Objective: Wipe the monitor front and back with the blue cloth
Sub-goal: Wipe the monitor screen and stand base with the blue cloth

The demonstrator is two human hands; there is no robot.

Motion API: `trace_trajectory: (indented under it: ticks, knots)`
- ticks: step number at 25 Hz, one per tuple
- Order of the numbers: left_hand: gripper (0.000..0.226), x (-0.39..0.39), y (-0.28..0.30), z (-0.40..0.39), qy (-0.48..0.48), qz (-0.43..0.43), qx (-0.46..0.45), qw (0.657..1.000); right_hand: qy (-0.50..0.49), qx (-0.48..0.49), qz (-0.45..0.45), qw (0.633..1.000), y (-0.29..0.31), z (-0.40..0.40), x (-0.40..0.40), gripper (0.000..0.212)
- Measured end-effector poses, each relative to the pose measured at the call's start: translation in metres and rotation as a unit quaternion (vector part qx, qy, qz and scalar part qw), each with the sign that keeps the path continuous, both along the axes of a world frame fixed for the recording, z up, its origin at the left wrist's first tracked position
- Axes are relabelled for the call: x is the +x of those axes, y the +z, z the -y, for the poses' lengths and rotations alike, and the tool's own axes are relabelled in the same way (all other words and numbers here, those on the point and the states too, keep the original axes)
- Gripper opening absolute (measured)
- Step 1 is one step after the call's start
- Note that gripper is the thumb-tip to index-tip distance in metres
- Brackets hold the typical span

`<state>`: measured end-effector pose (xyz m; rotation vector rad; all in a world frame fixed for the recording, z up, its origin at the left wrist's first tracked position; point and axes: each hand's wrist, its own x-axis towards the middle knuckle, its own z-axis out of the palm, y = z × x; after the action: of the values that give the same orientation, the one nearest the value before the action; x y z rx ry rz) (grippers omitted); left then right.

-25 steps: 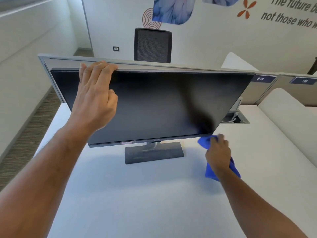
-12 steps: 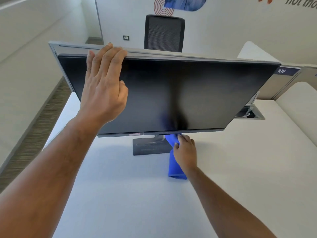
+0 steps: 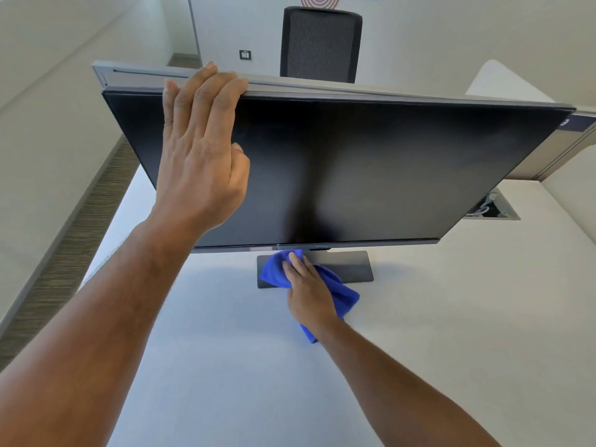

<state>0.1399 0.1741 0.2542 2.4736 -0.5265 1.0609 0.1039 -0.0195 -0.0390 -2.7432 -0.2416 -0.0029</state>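
Two bare hands worked at a flat black-screened monitor with a thin grey frame [image 3: 371, 169], which stood on its dark rectangular base [image 3: 351, 266] on a white table [image 3: 435, 317]. The left hand [image 3: 200, 162] lay against the upper left part of the screen, its fingers straight and hooked over the monitor's top edge, the thumb resting on the glass. The right hand [image 3: 309, 295] held a bunched bright blue cloth [image 3: 342, 293], fingers curled round it, and pressed it up against the monitor's lower bezel just left of the middle, directly over the base. Part of the cloth hung down below the wrist toward the table.

Behind the monitor ran a grey partition panel [image 3: 145, 74], and beyond that stood a black mesh-backed office chair [image 3: 321, 43]. To the right, a cable opening [image 3: 493, 209] sat recessed in the table, with white wires showing inside. A striped brown carpet [image 3: 64, 253] ran along the left side beside a pale wall.
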Motion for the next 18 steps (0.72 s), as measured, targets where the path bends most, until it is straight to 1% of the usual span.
trace_trajectory:
  ticks: [1, 3, 5, 7, 9, 11, 13, 15, 18]
  knots:
    - [0.071, 0.0, -0.001, -0.001, -0.001, -0.001, 0.0, 1.0, -0.013, -0.01, 0.019, 1.0, -0.003, 0.017, -0.003, 0.059]
    - [0.071, -0.001, -0.001, -0.001, -0.001, 0.001, -0.003, 1.0, -0.091, -0.021, 0.037, 0.995, -0.005, 0.051, -0.002, 0.056]
    - [0.071, 0.0, -0.001, 0.002, 0.0, 0.01, -0.006, 1.0, -0.168, -0.031, 0.013, 0.985, -0.002, 0.064, 0.013, 0.052]
    - [0.071, 0.001, -0.001, 0.006, -0.001, 0.015, -0.012, 1.0, -0.203, -0.036, -0.017, 0.978, 0.005, 0.045, 0.027, 0.043]
    - [0.07, 0.001, -0.001, 0.008, 0.002, 0.018, -0.019, 1.0, -0.196, -0.045, -0.01, 0.98, 0.011, 0.01, 0.032, 0.037]
    - [0.069, 0.001, -0.002, 0.008, 0.004, 0.02, -0.021, 1.0, -0.146, -0.022, 0.009, 0.989, 0.01, -0.019, 0.033, 0.036]
    - [0.07, 0.001, -0.002, 0.004, 0.0, 0.02, -0.018, 1.0, -0.096, -0.012, 0.015, 0.995, 0.01, -0.027, 0.036, 0.038]
    - [0.071, 0.001, -0.002, 0.001, -0.001, 0.015, -0.014, 1.0, -0.098, -0.018, 0.032, 0.994, 0.013, -0.015, 0.038, 0.033]
    - [0.071, 0.0, -0.002, 0.001, -0.002, 0.01, -0.012, 1.0, -0.155, -0.102, 0.061, 0.981, 0.009, 0.025, 0.033, 0.012]
